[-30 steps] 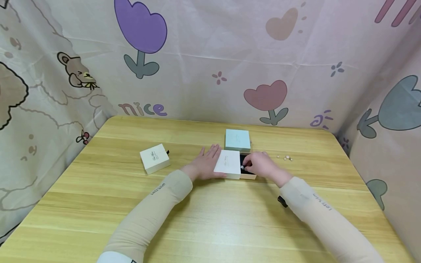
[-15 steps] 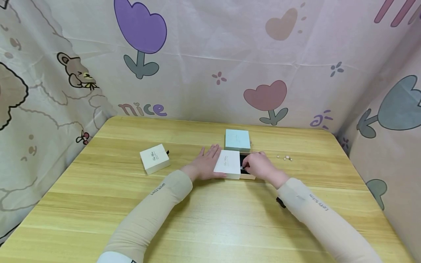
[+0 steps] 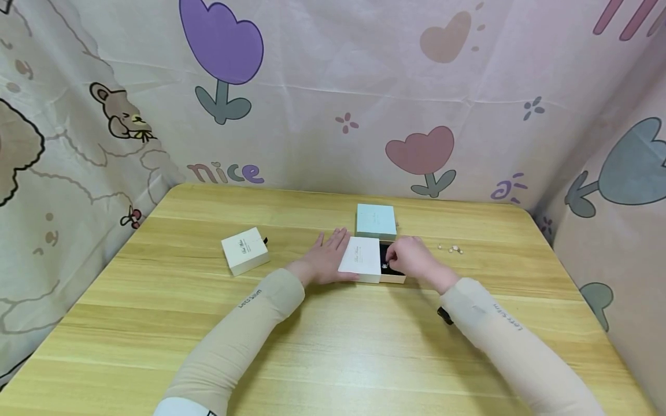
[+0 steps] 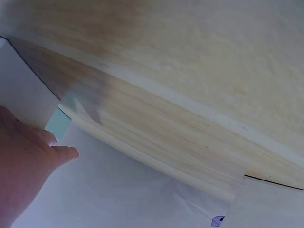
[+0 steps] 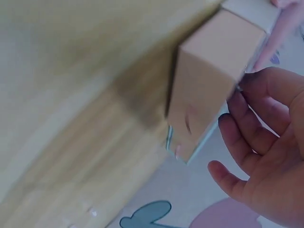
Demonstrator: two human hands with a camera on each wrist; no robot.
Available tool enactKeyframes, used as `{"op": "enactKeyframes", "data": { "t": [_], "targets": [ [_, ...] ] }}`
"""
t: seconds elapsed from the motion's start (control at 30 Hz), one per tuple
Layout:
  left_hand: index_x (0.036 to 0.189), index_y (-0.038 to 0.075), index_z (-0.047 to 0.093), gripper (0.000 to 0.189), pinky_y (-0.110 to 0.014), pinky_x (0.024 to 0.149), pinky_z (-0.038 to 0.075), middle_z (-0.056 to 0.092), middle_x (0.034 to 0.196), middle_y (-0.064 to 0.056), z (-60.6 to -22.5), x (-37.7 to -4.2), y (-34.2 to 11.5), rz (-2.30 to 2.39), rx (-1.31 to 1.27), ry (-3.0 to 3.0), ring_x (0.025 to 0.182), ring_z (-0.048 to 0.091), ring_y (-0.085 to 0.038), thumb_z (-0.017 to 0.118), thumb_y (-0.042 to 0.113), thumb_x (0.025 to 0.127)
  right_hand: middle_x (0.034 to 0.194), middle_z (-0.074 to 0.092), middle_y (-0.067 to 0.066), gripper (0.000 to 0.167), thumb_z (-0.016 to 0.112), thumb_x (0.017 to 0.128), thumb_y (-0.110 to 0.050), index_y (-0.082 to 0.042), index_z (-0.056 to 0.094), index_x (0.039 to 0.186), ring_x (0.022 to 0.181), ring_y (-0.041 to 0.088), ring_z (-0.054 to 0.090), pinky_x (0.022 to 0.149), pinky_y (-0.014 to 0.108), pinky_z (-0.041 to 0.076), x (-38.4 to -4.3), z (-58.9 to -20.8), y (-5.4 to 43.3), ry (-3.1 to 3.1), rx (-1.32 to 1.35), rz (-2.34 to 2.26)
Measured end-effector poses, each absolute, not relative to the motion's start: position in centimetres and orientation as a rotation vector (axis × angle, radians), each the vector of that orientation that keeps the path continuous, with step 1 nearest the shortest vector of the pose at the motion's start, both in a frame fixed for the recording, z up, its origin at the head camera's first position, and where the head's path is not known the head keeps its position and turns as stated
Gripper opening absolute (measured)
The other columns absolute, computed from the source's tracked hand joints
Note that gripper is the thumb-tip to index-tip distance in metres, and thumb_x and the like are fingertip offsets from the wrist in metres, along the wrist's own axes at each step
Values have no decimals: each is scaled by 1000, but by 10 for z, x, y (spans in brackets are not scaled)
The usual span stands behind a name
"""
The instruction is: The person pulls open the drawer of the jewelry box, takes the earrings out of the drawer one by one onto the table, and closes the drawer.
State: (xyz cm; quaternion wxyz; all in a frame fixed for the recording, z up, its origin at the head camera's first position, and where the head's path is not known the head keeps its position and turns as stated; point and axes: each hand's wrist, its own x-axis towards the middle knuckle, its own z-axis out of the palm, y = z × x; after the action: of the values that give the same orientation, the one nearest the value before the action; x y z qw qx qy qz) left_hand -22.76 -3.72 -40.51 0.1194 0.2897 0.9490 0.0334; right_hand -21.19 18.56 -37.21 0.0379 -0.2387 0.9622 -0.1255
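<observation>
A white sleeve box (image 3: 360, 257) lies mid-table with its tan drawer (image 3: 393, 279) pulled out to the right, showing a black lining (image 3: 385, 252). My left hand (image 3: 325, 260) lies flat on the table, fingers straight, against the sleeve's left side. My right hand (image 3: 411, 259) hovers over the open drawer with curled fingers, its fingertips pinching a small shiny piece (image 3: 384, 266). In the right wrist view the tan drawer end (image 5: 209, 80) sits just beside my curled fingers (image 5: 247, 142). The left wrist view shows my left hand (image 4: 23, 161) on the wooden table (image 4: 190, 137).
A mint box (image 3: 376, 221) stands right behind the sleeve box. Another white box (image 3: 244, 250) sits to the left. A few small pearl pieces (image 3: 451, 249) lie on the table (image 3: 333, 346) to the right. Patterned cloth walls enclose the table.
My right hand shifted slightly left and back over the drawer. The left hand and the boxes stayed put.
</observation>
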Motion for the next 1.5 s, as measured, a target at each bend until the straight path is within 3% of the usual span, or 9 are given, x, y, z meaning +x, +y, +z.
{"op": "enactKeyframes", "data": {
  "t": [0.1,0.17,0.3,0.57,0.87,1.2,1.5],
  "targets": [
    [151,5,0,104,-50,118,4,-1,159,-11,-405,-228,-38,95,843,2777,147,-1,-23,42,72,83,87,72,9,14,62,79,-4,-4,74,86,72,15,61,87,48,47,-216,-363,190,2922,-663,-467],
    [151,5,0,104,-50,118,4,-1,159,-11,-405,-229,-38,91,840,2778,147,-1,-23,42,72,83,89,72,12,14,61,81,-3,-1,73,88,67,14,59,77,40,51,-219,-357,195,2900,-620,-537],
    [151,5,0,104,-50,118,4,-1,159,-11,-404,-229,-39,85,841,2777,147,-1,-23,42,72,83,88,72,14,15,60,82,-3,1,72,88,69,16,59,67,32,51,-224,-350,208,2900,-567,-614],
    [151,5,2,104,-50,117,4,1,159,-11,-405,-229,-39,99,847,2781,147,-1,-24,43,72,83,93,70,19,19,59,84,-7,4,70,94,76,23,64,74,41,53,-236,-338,247,2965,-402,-599],
    [151,4,2,104,-50,117,5,0,159,-12,-404,-229,-40,85,855,2775,147,0,-24,42,72,83,97,69,23,23,56,83,-9,6,69,95,82,33,63,83,55,45,-248,-347,300,3025,-215,-493],
    [151,4,-1,104,-49,117,4,-2,159,-12,-404,-229,-39,73,866,2767,147,-3,-24,40,73,83,97,68,24,27,54,80,-10,6,68,95,80,33,61,76,52,46,-248,-365,334,3014,-36,-508],
    [151,5,-2,105,-49,118,3,-5,159,-10,-407,-230,-38,92,854,2758,147,-4,-23,40,73,83,100,67,24,24,55,81,-13,3,69,93,92,44,59,82,59,35,-248,-374,340,3016,20,-501]
  ]
}}
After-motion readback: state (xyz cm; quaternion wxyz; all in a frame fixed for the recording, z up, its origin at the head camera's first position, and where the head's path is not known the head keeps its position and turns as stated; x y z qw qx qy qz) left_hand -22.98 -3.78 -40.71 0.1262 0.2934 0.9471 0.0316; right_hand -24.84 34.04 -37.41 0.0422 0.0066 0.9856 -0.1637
